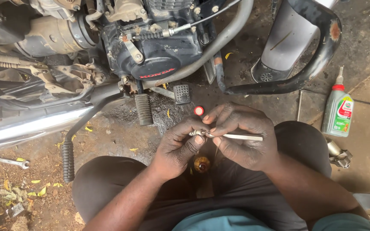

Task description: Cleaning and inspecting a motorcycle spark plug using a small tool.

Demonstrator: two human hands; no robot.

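Note:
My left hand (177, 147) pinches a small metal fitting (198, 133) between thumb and fingers. My right hand (240, 137) holds a thin pale rod-like tool (240, 137) whose tip meets that fitting. Both hands hover over my knees, just in front of the motorcycle engine (155, 47). A small red cap (198, 111) lies on the oily ground just above my hands. A small yellow-and-red bottle top (201, 164) shows between my knees below the hands.
A green oil bottle (338, 112) stands at right, with a metal part (338, 153) beside it. A spanner (9, 161) lies on the dirt at left. Footpeg (144, 109), brake pedal (182, 93), kickstand lever (68, 160) and crash guard bar (313, 64) stand close ahead.

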